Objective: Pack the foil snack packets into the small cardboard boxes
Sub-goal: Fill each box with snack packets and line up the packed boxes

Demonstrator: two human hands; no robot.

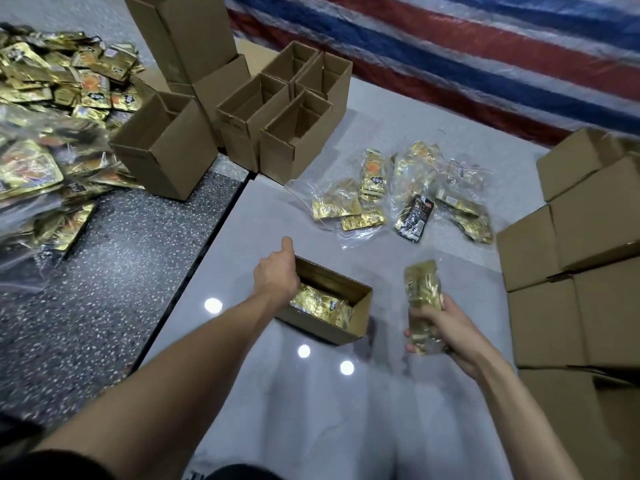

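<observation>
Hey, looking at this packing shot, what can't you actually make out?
All in the head view:
- Fingers of the left hand: hidden inside the open box, behind the hand's own back, so its grip is unclear.
- Packet count in that box: covered by the hand and the near wall.
- Print on the packets that the right hand grips: blurred.
- Loose packet pile: cut off by the left edge.

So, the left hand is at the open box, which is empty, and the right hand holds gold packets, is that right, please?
Not quite: the head view shows the open box already has gold packets inside. The left hand is at it and the right hand holds a gold bundle, as you said.
</observation>
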